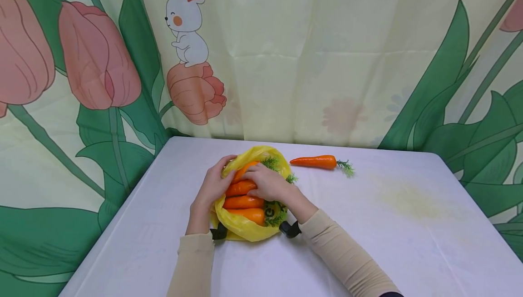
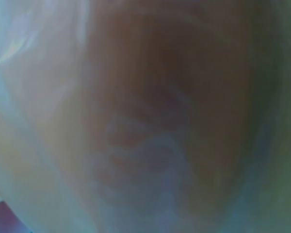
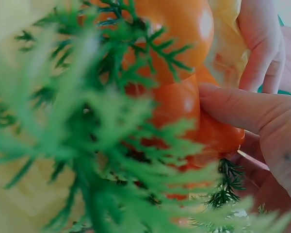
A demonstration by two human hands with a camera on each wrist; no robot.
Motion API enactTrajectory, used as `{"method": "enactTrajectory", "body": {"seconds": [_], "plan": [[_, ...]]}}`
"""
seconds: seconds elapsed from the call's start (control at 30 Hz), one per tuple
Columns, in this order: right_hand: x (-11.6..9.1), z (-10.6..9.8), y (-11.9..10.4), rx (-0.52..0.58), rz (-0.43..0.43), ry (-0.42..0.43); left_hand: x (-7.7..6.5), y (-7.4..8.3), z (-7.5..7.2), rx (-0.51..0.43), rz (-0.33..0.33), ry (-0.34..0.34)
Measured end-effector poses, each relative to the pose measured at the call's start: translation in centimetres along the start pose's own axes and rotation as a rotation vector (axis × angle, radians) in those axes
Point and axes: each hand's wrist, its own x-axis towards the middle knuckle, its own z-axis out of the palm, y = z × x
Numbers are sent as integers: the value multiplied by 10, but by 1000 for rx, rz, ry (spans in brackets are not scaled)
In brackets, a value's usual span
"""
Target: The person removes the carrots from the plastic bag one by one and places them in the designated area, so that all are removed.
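A yellow plastic bag (image 1: 249,232) stands with its mouth open, and several orange carrots (image 1: 244,202) with green leafy tops lie side by side in it. At the bag's left rim my left hand (image 1: 214,181) grips the plastic, thumb on the inner side. My right hand (image 1: 269,182) reaches into the mouth from the right and holds a carrot (image 3: 222,133) near its top, the thumb (image 3: 233,104) pressing on it. Blurred leafy tops (image 3: 92,121) hide much of the right wrist view. Only blurred, see-through bag film (image 2: 150,121) fills the left wrist view.
A single carrot (image 1: 316,161) lies on the white table (image 1: 367,224) behind and right of the bag, its leaves pointing right. Behind the table hangs a curtain (image 1: 278,61) printed with tulips and a rabbit.
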Motion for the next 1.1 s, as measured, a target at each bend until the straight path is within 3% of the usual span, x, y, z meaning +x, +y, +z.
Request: {"method": "enactTrajectory", "body": {"seconds": [0.43,1.1], "plan": [[-3,-3,3,29,-4,18,-1,-1,-1,0,16,10],[-27,-28,16,81,10,59,-1,0,-1,-8,-3,6]]}}
